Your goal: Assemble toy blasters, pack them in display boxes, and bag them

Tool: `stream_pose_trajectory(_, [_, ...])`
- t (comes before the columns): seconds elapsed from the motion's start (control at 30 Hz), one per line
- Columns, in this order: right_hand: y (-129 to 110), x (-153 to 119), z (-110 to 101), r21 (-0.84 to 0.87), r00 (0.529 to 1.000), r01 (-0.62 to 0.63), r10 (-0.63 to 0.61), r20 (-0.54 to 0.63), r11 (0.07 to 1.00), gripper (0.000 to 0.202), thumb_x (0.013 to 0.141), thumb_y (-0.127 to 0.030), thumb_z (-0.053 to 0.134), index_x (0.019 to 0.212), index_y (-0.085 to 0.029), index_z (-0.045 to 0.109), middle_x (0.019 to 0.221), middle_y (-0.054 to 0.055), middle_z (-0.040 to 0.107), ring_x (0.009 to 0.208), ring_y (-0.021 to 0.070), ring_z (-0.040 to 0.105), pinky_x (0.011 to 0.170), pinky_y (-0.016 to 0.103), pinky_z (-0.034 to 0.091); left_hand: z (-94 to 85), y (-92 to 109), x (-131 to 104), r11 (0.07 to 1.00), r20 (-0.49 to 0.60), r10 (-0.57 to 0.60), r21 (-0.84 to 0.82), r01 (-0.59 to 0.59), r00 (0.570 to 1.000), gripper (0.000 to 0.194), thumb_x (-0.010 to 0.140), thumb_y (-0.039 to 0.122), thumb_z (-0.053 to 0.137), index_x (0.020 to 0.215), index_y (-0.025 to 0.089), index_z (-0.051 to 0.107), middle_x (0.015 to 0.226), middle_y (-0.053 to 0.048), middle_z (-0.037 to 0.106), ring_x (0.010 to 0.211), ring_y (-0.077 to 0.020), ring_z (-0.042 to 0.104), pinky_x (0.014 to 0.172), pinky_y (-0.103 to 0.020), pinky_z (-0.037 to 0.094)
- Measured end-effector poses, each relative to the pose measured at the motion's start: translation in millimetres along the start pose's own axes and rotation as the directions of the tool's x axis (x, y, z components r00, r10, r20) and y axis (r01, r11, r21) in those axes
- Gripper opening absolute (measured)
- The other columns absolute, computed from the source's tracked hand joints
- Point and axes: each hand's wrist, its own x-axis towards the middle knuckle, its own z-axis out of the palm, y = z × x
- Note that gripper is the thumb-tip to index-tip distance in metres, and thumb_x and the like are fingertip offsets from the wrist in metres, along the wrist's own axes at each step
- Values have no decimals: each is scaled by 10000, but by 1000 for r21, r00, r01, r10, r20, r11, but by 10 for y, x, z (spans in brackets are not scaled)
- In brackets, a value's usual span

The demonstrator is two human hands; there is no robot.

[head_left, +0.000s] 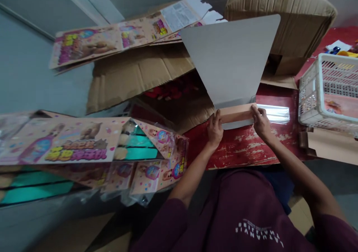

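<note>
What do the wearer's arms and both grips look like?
Left grip and right grip: bare five-fingered hands, no gloves. Forearms are bare too, no watch or band visible. Sleeves are dark maroon and short, matching the shirt, which carries white lettering. No cables visible.

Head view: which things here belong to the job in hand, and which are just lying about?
In the job, or likely so:
- card sheet, held by left hand and right hand
- flat printed cards
- printed boxes

Seemingly just lying about:
- white basket
- brown carton
</note>
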Motion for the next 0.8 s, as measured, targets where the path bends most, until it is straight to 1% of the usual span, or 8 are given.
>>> stream_pose_trajectory(0.13, [95,-4,46,-56,993,-42,48,110,998,550,1005,-144,332,1545,-205,419,1272,155,503,1056,214,576,894,319,511,104,-19,-84,993,153,-71,104,55,986,476,1048,254,388,1514,204,472,1386,-182,591,1227,-286,622,1019,-422,548])
stream_pose_trajectory(0.23, [127,17,17,-183,963,-69,114,245,981,574,1010,-128,290,1572,-209,375,1250,159,513,1015,213,592,860,303,494,136,22,-99,957,300,-185,272,102,936,519,1034,223,399,1551,255,432,1362,-176,606,1116,-286,671,909,-401,574])
stream_pose_trajectory(0.37, [39,169,-71,-411,830,-84,292,475,908,557,1042,-215,296,1599,-227,286,1172,161,609,913,234,642,793,317,486,96,132,36,877,479,-366,464,125,798,569,1039,244,391,1602,281,322,1130,-147,716,969,-291,714,850,-416,551])
stream_pose_trajectory(0.47, [-67,295,-98,-464,748,-83,363,556,882,481,1035,-233,329,1505,-189,421,1008,153,690,885,262,680,783,331,488,82,234,166,862,545,-420,490,131,726,533,1040,264,409,1569,210,374,1033,-148,740,988,-298,717,847,-396,532])
stream_pose_trajectory(0.63, [-182,338,-91,-492,708,-74,393,586,867,436,1025,-173,290,1397,-163,517,1030,183,720,961,272,711,825,342,501,119,485,167,879,563,-405,455,139,721,441,1031,339,456,1397,108,541,1131,-189,715,998,-277,711,817,-340,527])
stream_pose_trajectory(0.7, [-183,320,-97,-493,698,-59,389,601,868,442,1025,-165,285,1402,-167,516,1045,180,723,979,266,714,838,338,503,167,586,101,910,545,-320,405,91,775,494,1041,377,428,1451,109,487,1171,-189,699,1048,-280,688,876,-362,522])
stream_pose_trajectory(0.77, [-162,303,-106,-492,690,-43,382,615,870,437,1025,-171,296,1399,-172,521,1058,177,724,981,263,715,839,331,504,253,642,39,943,524,-150,330,-38,838,516,1042,386,413,1482,121,463,1281,-190,649,1171,-299,622,996,-410,484])
stream_pose_trajectory(0.8, [-150,296,-109,-491,687,-36,378,621,871,430,1026,-177,301,1390,-174,530,1063,176,723,978,262,716,836,328,503,310,647,15,949,521,-65,297,-110,851,514,1036,389,424,1473,124,482,1337,-188,617,1230,-313,579,1055,-435,451])
